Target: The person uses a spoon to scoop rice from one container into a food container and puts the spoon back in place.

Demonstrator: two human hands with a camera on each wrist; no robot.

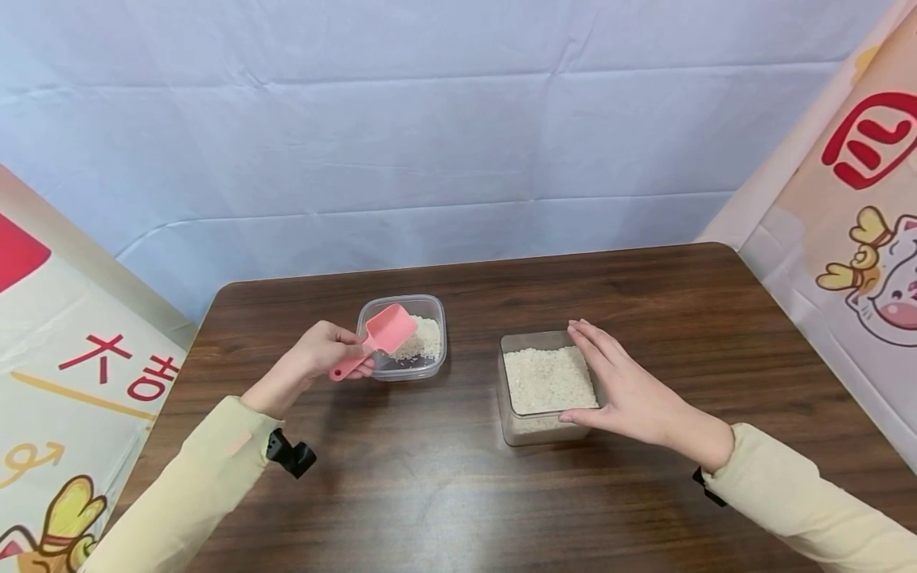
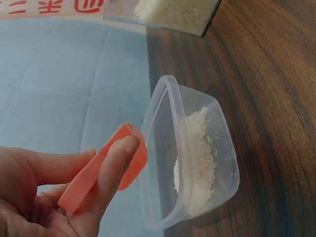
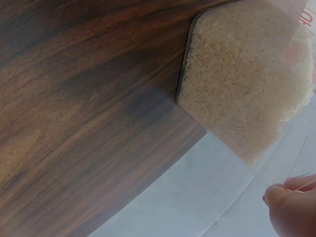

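Over the small clear tub [image 1: 419, 348] on the desk [image 1: 458, 493], the left hand [image 1: 322, 354] pinches a pink scoop [image 1: 380, 336], seemingly mid-transfer of rice; the right hand [image 1: 630, 394], fingers straight, steadies the fuller square container [image 1: 544, 390]; next likely needs a level carry.

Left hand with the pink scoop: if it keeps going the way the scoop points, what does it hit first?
Likely the small clear tub with a little rice: the left hand holds the pink scoop with its bowl over that tub's rim. Height above the rice is unclear.
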